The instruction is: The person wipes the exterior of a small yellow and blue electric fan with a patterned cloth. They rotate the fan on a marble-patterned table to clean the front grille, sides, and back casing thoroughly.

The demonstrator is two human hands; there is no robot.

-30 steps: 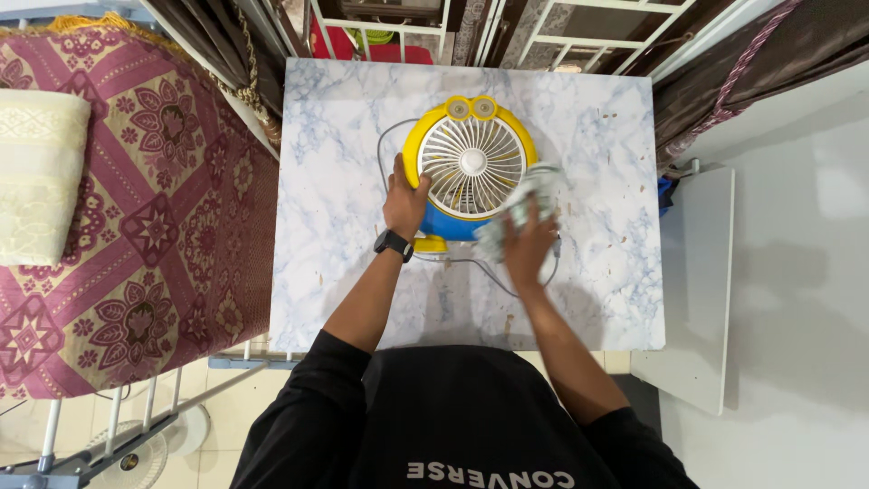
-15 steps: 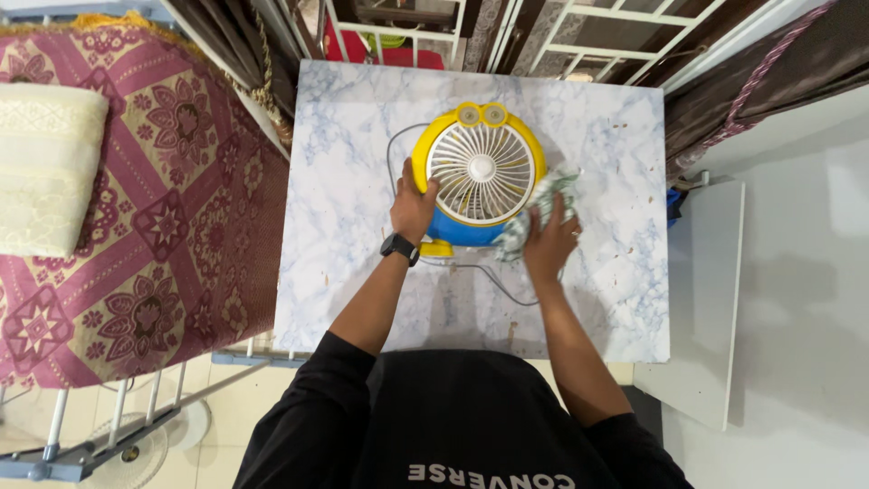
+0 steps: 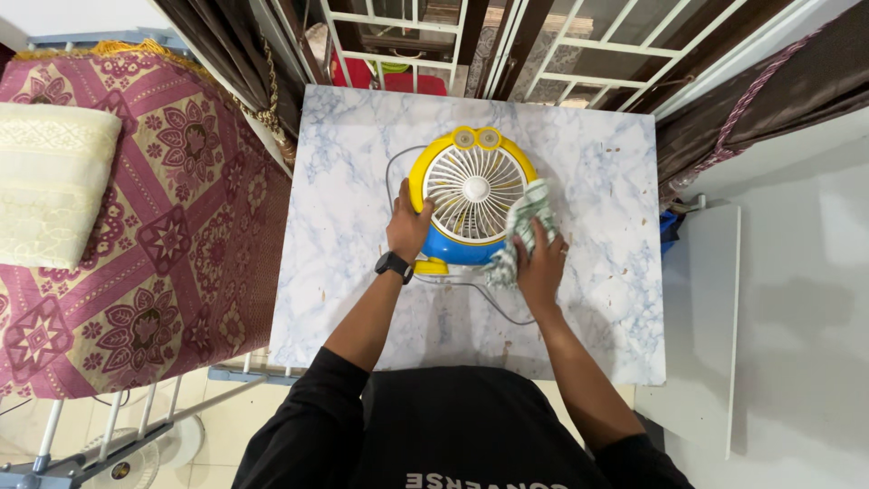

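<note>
The left hand [image 3: 407, 226] clasps the fan [image 3: 472, 195] at its yellow rim; the right hand [image 3: 540, 263] clenches a cloth [image 3: 520, 222] against the fan's right edge. The fan stands mid-bench [image 3: 344, 181] — its cord [image 3: 480, 294] trails toward the person — with a patterned bed [image 3: 172, 226] just left.

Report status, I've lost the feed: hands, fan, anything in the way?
Left hand grips fan rim. Right hand presses cloth to the grille's right side. Fan upright on table; cord loops near right hand.
</note>
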